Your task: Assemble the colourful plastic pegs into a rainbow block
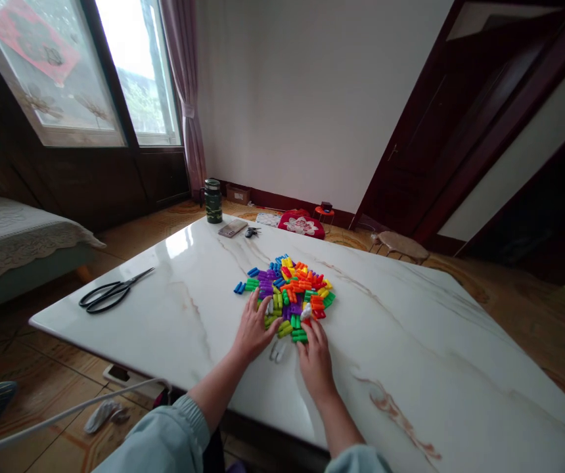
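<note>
A pile of small coloured plastic pieces (295, 289), shaped like short paired tubes, lies on the white marbled table (385, 341). My left hand (254, 330) rests at the pile's near left side with thumb and fingers apart, by lime-green pieces (285, 328). A white piece (269, 306) shows close to its fingertips. My right hand (316, 361) reaches the near right side, fingers bent, with a white plastic piece (306, 311) at its fingertips. Green pieces (299, 336) lie beside that thumb. Between my wrists, a pair of white pieces (277, 353) sits apart from the pile.
Black-handled scissors (110, 293) lie at the table's left. Toward the far corner are a dark green flask (213, 201), a phone (232, 228) and keys (251, 232). A white cable (66, 412) crosses the lower left. Beyond the table stands a stool (401, 244).
</note>
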Demonstrator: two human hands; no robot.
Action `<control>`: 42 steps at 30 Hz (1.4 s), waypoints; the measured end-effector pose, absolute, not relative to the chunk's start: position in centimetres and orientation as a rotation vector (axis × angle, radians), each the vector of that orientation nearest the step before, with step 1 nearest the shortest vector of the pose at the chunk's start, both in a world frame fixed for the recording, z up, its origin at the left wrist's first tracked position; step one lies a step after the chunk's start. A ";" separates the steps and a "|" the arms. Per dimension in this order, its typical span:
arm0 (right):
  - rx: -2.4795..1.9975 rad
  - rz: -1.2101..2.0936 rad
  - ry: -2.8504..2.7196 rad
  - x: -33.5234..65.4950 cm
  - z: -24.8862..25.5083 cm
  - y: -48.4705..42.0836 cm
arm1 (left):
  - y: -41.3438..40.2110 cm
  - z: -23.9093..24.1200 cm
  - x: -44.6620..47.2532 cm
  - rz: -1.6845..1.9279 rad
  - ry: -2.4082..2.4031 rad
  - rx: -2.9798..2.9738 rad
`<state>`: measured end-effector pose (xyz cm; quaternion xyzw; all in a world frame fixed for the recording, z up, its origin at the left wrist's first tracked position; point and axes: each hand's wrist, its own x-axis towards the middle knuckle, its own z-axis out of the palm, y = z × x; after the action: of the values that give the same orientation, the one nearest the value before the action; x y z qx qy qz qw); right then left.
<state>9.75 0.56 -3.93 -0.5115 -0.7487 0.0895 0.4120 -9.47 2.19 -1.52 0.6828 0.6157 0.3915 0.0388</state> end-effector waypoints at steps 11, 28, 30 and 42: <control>-1.342 0.128 -1.946 8.6 -2.9 0.0 | 2.4 -2.1 -9.7 1.126 1.929 2.197; -1.402 0.130 -1.972 8.2 -2.0 -0.1 | 2.4 -1.7 -9.8 1.043 1.967 2.215; -1.417 0.122 -1.974 8.1 -2.0 -0.2 | 2.4 -1.7 -9.7 1.047 1.967 2.214; -1.357 0.147 -1.882 8.3 -3.0 0.1 | 3.4 -0.6 -10.6 1.127 2.088 1.926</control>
<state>8.31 0.06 -3.03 -0.5356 -0.7431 0.0580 0.3970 -10.58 3.38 -0.63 0.6297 0.6826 0.3684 0.0428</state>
